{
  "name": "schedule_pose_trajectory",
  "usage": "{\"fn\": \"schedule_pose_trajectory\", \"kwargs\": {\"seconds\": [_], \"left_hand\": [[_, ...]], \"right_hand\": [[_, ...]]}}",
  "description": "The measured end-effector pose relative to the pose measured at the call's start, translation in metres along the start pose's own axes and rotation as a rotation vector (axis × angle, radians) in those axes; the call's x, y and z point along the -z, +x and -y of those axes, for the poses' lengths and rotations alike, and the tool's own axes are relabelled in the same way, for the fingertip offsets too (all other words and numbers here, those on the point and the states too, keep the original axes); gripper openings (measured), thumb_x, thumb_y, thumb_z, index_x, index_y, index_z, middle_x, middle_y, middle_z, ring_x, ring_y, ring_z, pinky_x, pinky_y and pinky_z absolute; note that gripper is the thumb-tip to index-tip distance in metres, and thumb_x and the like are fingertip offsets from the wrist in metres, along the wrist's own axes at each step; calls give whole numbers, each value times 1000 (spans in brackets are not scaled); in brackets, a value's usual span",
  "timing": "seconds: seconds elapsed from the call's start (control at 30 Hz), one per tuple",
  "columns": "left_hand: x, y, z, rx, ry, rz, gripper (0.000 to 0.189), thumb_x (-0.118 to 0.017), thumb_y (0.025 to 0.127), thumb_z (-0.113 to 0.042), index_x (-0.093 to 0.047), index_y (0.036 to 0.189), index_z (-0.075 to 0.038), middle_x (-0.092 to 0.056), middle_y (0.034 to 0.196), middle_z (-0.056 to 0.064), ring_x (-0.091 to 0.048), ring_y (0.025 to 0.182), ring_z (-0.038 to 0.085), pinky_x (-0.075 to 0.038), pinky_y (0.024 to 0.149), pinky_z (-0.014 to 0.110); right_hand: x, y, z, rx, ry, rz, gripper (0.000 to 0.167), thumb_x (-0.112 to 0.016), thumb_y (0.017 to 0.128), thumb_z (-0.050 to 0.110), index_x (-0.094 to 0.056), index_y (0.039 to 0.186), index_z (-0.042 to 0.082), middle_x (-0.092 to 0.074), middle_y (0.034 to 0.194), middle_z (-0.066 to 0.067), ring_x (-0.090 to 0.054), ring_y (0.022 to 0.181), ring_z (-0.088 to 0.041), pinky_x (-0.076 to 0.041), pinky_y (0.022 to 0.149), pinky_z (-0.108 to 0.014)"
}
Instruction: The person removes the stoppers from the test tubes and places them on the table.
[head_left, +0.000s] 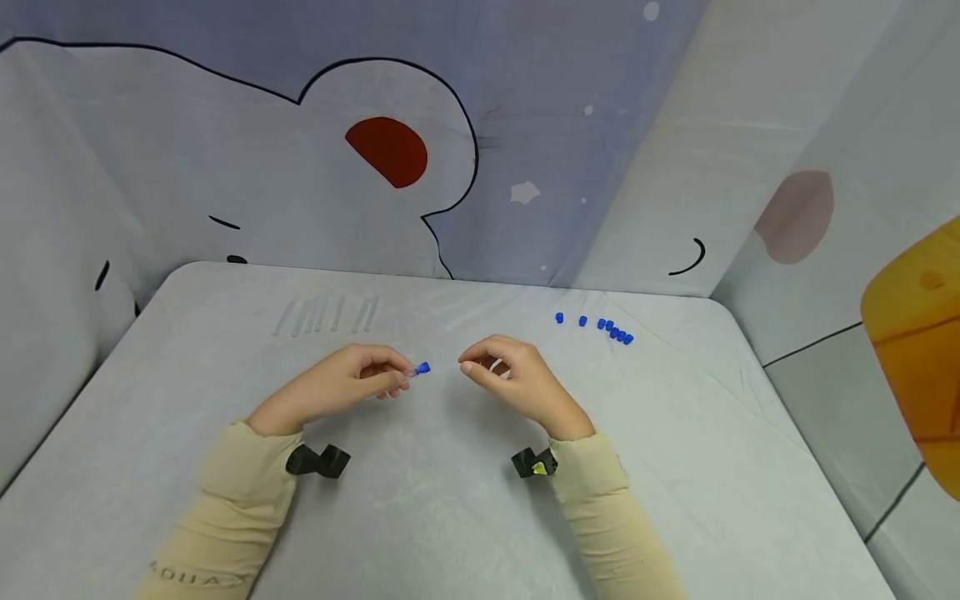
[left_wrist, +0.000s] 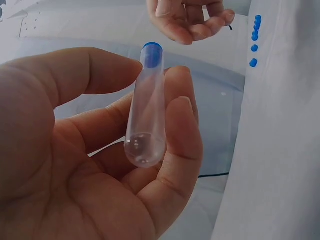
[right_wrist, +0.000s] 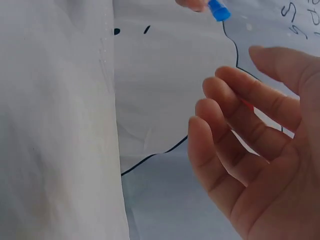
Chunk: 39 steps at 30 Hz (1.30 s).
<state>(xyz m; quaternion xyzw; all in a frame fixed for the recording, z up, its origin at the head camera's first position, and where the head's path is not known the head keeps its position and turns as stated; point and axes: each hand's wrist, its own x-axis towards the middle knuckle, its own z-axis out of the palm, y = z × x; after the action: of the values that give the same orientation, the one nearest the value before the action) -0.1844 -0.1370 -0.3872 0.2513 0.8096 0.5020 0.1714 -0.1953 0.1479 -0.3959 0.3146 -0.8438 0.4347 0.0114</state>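
Observation:
My left hand pinches a clear plastic test tube between thumb and fingers. A blue cap sits in the tube's mouth, and the round bottom lies toward the palm. In the head view the cap points right, toward my right hand. That hand hovers a short way off, its fingers loosely bent and nothing between thumb and fingertips. The right wrist view shows the same relaxed hand, apart from the blue cap at the top.
Several clear tubes lie side by side at the back left of the white table. Several loose blue caps lie at the back right. A printed cloth wall rises behind the table.

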Motion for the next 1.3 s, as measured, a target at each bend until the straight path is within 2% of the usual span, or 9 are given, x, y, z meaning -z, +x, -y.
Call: {"fn": "schedule_pose_trajectory", "kwargs": {"seconds": [0.27,0.4,0.5,0.7,0.87,1.0,1.23,1.3], "left_hand": [[-5,0,-7,-6,19,23,25,-58,104,-13,-67,120,4,-73,102,13,-66,92,35,-55,84,47],[-9,1,-8,-25,25,37,22,-59,103,-12,-69,118,2,-73,100,12,-66,91,35,-55,81,41],[-12,2,-8,-35,31,51,21,-59,103,-13,-70,116,0,-72,98,11,-66,90,31,-54,79,35],[-15,3,-7,-55,41,77,22,-58,104,-15,-72,116,-3,-70,97,9,-62,86,19,-52,75,31],[-15,2,-8,-60,53,70,23,-58,103,-13,-71,117,0,-70,97,10,-61,85,18,-51,73,30],[-13,1,-8,-34,74,53,22,-57,104,-14,-72,116,-2,-70,97,7,-62,85,20,-52,74,32],[-10,-2,-9,8,92,34,23,-58,104,-18,-71,117,-3,-72,99,6,-66,89,29,-54,77,36],[-9,-2,-9,9,96,26,23,-59,104,-18,-72,116,-3,-72,97,5,-66,88,29,-54,77,36]], "right_hand": [[-7,2,6,64,-6,101,14,-68,100,21,-76,106,11,-70,98,5,-63,88,-7,-54,76,-30],[-10,2,6,83,4,126,13,-69,98,17,-76,105,7,-71,96,4,-63,86,-6,-54,76,-29],[-11,2,7,99,25,128,12,-69,98,15,-76,105,8,-71,95,4,-64,86,-6,-54,77,-28],[-13,1,6,123,64,139,12,-69,99,15,-76,107,11,-71,97,5,-64,88,-7,-54,78,-29],[-14,1,5,137,71,139,11,-69,98,14,-75,106,10,-71,97,4,-64,86,-7,-54,78,-29],[-14,1,5,137,58,123,9,-70,98,14,-75,104,9,-71,96,3,-63,85,-7,-53,77,-28],[-12,0,5,117,30,67,6,-72,96,15,-75,100,11,-71,93,5,-63,82,-7,-54,75,-30],[-12,0,4,121,35,57,6,-72,96,15,-75,100,11,-71,93,4,-63,83,-7,-55,75,-32]]}}
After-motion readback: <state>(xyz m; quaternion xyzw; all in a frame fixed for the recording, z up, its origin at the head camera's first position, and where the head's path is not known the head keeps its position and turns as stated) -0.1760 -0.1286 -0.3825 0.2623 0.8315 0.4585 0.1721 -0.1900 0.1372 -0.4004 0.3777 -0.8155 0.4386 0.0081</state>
